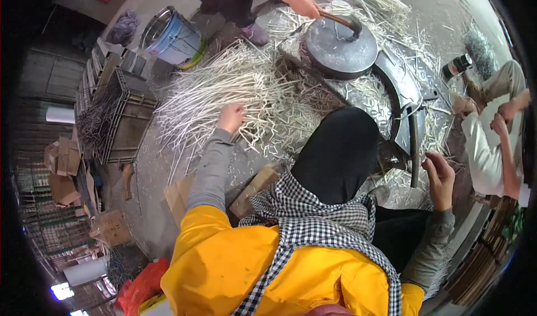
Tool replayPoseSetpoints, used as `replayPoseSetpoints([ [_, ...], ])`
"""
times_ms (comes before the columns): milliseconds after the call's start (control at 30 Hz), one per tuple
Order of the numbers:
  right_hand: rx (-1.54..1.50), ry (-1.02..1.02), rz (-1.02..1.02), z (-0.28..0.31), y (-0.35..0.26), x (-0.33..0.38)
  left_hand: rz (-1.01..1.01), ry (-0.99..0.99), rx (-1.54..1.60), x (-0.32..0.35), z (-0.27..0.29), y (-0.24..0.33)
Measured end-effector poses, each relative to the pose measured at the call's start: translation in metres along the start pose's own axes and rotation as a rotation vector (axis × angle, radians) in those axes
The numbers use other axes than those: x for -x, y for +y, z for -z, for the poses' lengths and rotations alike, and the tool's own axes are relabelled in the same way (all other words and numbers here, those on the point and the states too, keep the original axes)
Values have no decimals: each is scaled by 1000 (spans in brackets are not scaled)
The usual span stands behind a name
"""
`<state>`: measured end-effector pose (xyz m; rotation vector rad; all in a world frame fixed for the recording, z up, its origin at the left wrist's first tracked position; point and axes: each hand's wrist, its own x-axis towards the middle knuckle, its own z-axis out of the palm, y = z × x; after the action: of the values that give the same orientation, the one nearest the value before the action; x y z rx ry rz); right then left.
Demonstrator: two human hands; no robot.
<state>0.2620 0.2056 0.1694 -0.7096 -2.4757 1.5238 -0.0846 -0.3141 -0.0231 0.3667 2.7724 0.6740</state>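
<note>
Head view: two bare hands reach out either side of a black-clad knee (338, 154), pale rods heaped on the floor beyond.
The left hand (231, 117), fingers curled, is at the near side of the long pale rods (215, 84); whether it grips one cannot be told. The right hand (440, 176), fingers bent towards the thumb, is just right of a dark bar (414, 148); anything between its fingertips is too small to make out. Far off, a co-worker's hand (302, 4) grips a hammer (335, 18) over a round metal block (342, 47); that person is cut off by the far edge. The knee hides part of the short bent pieces (313, 100).
</note>
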Motion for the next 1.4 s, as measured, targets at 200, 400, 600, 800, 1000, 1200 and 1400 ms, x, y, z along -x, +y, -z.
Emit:
replayPoseSetpoints([
  [200,17,-60,-19,1,-5,2,-403,7,-456,59,-32,-45],
  [400,15,-54,-22,2,-7,6,-290,-14,-382,73,-38,-22],
  [600,28,-59,18,2,-10,11,-344,117,-394,88,-50,-22],
  [800,9,-48,21,6,-7,17,-475,11,-441,115,-59,0],
  [1000,-5,-42,29,8,-4,20,-593,-4,-490,121,-56,16],
  [1200,16,-37,59,11,-9,24,-632,-50,-404,158,-36,102],
  [1400,0,-69,78,10,-8,20,-552,241,-53,183,-102,58],
])
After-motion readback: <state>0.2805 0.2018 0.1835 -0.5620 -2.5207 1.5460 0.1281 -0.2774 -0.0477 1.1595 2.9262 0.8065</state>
